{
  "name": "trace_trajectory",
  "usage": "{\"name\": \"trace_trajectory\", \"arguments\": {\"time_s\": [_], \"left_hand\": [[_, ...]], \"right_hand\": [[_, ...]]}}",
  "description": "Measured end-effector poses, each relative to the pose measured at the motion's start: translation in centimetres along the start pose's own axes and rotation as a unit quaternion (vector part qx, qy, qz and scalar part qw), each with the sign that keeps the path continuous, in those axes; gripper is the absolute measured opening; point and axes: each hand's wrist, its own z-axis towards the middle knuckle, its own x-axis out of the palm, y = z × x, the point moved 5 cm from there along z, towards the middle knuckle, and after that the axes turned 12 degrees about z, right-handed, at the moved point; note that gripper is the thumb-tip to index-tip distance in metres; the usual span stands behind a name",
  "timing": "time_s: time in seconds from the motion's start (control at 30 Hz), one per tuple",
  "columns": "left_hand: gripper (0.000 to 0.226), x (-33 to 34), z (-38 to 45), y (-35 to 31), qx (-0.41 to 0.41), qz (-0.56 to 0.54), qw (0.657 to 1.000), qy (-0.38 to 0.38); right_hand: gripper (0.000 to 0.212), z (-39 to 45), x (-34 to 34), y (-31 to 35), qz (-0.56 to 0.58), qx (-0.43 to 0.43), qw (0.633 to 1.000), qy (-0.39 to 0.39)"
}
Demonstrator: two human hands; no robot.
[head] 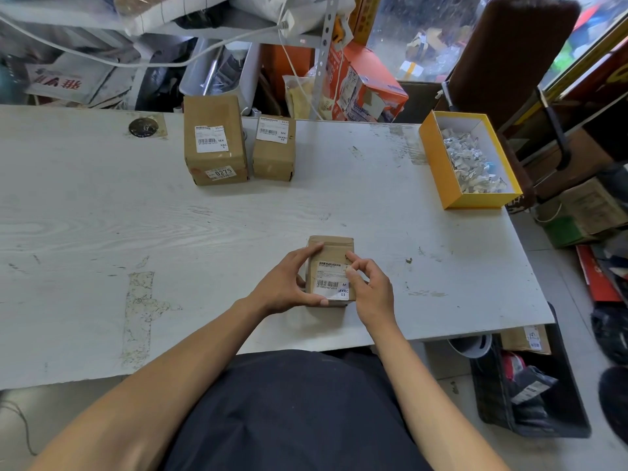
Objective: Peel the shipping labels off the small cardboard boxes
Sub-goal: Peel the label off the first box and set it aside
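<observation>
Peeling is starting: we are steadying the small box [331,248] in our left hand [289,283] while right hand [368,283] fingertips are pinching its label [331,283] edge; next, seemingly, lifting that corner cleanly.

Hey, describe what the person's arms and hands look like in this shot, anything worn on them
Both arms are bare from the bottom edge of the picture to the fingertips; no sleeves show. The left hand and right hand wear no gloves, and no watch, bracelet or ring is visible. Fingernails look short and plain. The only clothing seen is a dark navy garment over the lap.
</observation>
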Motion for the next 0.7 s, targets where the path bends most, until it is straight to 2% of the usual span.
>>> {"name": "trace_trajectory", "arguments": {"time_s": [0.7], "left_hand": [[0.108,0.04,0.07,-0.04,-0.007,0.0,1.0,0.005]], "right_hand": [[0.017,0.71,-0.47,-0.17,0.046,0.013,0.999,-0.014]]}}
